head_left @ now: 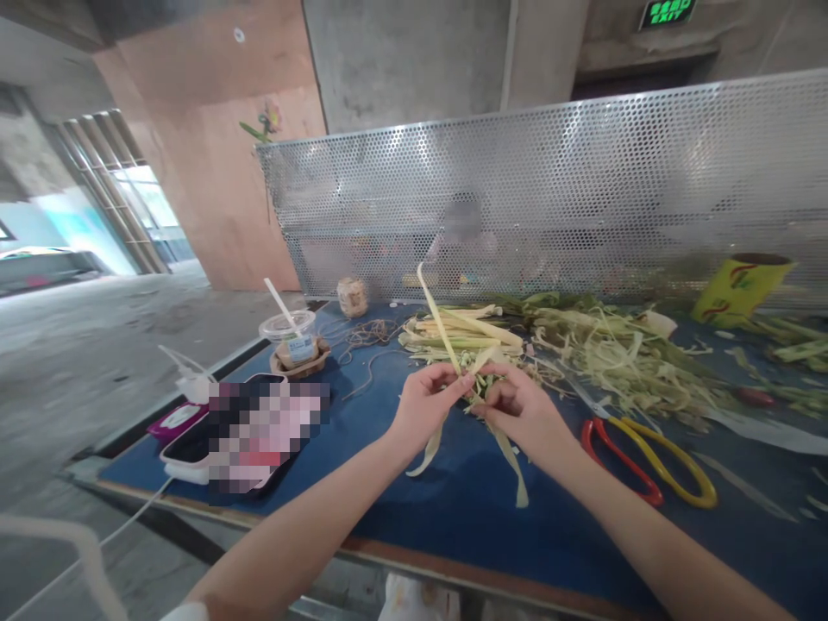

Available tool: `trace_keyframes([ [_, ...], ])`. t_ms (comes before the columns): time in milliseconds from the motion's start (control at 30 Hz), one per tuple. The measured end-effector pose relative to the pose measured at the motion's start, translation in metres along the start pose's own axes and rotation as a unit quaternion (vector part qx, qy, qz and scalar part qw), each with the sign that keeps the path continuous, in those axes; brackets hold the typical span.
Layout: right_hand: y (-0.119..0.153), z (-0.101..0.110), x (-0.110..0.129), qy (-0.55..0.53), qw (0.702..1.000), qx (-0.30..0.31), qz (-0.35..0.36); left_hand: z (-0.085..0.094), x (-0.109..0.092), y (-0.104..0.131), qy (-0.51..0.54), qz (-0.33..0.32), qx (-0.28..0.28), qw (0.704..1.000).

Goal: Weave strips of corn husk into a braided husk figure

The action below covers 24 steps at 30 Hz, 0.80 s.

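Below a green "EXIT" sign (668,13), left fingers (443,373) and right fingers (506,395) tight on pale leaf strips (434,303)

cup (297,335) — in cardboard holder (305,365) | EXIT sign (668,14) — above mesh panel (556,172)

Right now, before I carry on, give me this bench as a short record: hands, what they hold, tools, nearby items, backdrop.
Left hand: fingertips pinching pale leafy strips
Right hand: fingers curled on the same strips, close beside the left
Strip ends: one rises above the hands, others hang below
Tools: scissors, one handle red, one yellow
Right side: leafy pile, yellow cylinder
Left side: lidded cup with straw, loose twine
Surface: blue tabletop
Backdrop: perforated metal screen
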State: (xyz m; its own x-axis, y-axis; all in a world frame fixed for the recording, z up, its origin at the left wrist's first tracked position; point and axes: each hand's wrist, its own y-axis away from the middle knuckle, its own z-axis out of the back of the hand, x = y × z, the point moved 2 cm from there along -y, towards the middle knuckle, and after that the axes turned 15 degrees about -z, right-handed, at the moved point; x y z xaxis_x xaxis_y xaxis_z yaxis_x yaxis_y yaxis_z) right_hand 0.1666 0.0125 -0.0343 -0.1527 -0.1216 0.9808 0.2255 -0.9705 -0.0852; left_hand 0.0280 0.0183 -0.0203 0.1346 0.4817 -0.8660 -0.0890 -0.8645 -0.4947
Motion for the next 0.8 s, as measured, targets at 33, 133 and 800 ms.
trace_keyframes([
  [33, -0.0003, -0.0002, 0.0003, -0.003, 1.000, 0.008, -0.006, 0.0006, -0.0006, -0.0006, -0.016, -0.003, -0.001, 1.000],
  [133, -0.0010, -0.0010, 0.0009, -0.014, 0.999, 0.018, -0.032, 0.0034, -0.0017, -0.0025, -0.061, -0.015, -0.008, 0.998],
  [800, -0.0009, -0.0032, 0.0002, -0.088, 0.990, 0.084, -0.063, 0.0048, 0.0063, -0.0047, 0.093, 0.092, 0.015, 0.991],
])
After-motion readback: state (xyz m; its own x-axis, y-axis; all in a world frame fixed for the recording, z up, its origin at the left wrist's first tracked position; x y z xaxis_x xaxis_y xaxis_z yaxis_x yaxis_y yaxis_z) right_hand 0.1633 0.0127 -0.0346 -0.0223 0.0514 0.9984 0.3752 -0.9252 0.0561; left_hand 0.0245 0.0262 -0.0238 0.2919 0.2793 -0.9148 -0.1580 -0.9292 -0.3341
